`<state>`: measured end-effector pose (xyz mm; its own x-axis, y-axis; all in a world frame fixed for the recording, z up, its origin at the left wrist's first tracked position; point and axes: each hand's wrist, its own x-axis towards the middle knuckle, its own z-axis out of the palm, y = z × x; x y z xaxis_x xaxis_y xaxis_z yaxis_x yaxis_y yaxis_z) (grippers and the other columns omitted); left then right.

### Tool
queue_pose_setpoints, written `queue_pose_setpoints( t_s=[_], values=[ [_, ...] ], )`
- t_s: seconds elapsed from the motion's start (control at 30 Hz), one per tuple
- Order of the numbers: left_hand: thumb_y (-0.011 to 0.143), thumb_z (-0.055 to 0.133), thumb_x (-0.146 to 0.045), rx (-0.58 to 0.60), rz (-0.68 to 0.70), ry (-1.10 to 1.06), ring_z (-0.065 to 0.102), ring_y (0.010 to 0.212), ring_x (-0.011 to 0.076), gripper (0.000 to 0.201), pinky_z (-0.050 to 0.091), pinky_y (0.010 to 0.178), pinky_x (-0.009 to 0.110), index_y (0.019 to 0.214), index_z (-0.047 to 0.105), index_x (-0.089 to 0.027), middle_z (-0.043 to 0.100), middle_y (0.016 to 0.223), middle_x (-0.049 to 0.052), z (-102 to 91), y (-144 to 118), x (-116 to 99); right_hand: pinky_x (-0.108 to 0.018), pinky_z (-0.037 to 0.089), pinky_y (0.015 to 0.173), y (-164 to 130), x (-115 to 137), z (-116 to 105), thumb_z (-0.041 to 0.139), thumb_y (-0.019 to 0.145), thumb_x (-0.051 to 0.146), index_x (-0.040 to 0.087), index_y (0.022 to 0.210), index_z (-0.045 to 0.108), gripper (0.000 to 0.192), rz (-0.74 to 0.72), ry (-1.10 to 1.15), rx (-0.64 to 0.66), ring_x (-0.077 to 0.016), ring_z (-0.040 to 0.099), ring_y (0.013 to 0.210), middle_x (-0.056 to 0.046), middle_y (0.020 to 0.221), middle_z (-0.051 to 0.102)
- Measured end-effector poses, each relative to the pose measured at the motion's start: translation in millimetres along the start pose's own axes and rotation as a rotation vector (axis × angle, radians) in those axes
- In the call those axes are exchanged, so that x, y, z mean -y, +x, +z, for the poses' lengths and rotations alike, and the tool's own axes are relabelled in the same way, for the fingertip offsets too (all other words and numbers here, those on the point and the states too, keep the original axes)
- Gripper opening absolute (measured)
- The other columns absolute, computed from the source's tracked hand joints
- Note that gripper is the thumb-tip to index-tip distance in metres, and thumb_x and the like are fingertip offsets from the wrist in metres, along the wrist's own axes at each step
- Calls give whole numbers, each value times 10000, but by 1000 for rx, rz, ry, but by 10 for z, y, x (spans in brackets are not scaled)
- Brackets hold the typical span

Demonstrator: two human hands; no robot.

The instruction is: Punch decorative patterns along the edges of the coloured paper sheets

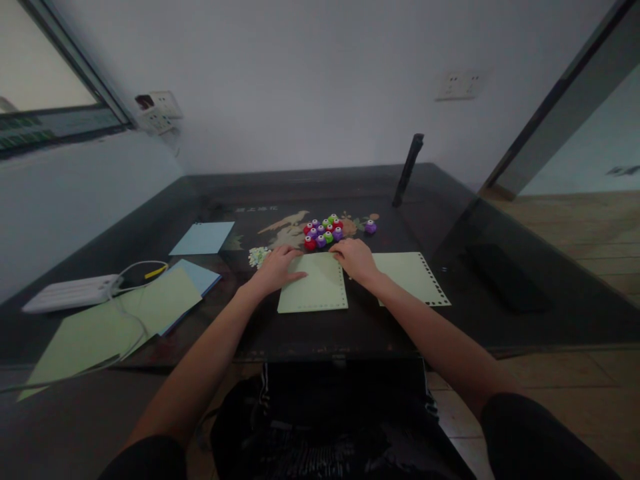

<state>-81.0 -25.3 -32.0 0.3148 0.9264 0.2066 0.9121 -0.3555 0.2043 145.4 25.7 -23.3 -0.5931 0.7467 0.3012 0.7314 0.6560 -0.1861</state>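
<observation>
A dark glossy table [165,213] is filling most of the view, with a faint decorative picture showing on its top. At its left end, large pale green sheets [115,320] are lying over a blue sheet [200,275], another blue sheet [203,238] is lying further back, and a white power strip [70,292] is trailing its cable across them. To the right, a green sheet with a punched border [413,279] is lying flat.

In the middle, a smaller green paper sheet [315,287] is lying just before the person, its edges already carrying a row of punched holes. The left hand [277,267] is resting flat on the sheet's upper left corner, fingers spread, pinning rather than gripping. The right hand [356,259] is lying curled over the upper right corner; I cannot tell whether it is pinching anything beneath.

Behind the hands, a cluster of small red, purple and green craft punches [323,233] is sitting together, one purple punch [371,227] apart to the right. A little heap of paper confetti [259,255] is lying beside the left hand.

The sheet is likely light, thin and floppy, sliding easily on the gloss; holding it near an edge with flat pressure seems safest against creasing.
</observation>
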Motion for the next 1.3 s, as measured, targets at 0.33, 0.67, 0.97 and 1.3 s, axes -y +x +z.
queue_pose_setpoints(
  t_s=[0.33,0.67,0.97,1.3],
  values=[
    [751,639,-423,12,-21,9,521,1054,263,450,398,912,404,1108,537,-168,557,1132,118,1,1,-14,-320,414,764,-49,34,-58,483,878,199,226,987,690,235,17,-11,-18,-213,613,881,-46,941,701],
    [704,688,-387,-31,4,-34,547,982,275,427,430,845,403,1018,521,-151,587,1035,124,28,29,2,-287,419,721,-63,4,12,589,797,189,211,885,670,122,78,213,-44,-194,598,846,-41,894,684],
    [725,653,-341,-125,-84,-304,597,863,217,350,448,788,349,1016,568,-166,633,912,57,-49,34,59,-275,444,677,-42,-53,61,598,742,149,179,791,647,75,118,598,-96,-155,600,703,-30,781,672],
    [730,621,-481,-112,-340,-1081,609,644,175,443,460,564,271,990,600,-123,680,817,87,11,31,-7,-327,491,669,62,-361,25,666,682,261,168,807,625,160,326,1123,-330,-152,591,673,-27,740,640]
  ],
)
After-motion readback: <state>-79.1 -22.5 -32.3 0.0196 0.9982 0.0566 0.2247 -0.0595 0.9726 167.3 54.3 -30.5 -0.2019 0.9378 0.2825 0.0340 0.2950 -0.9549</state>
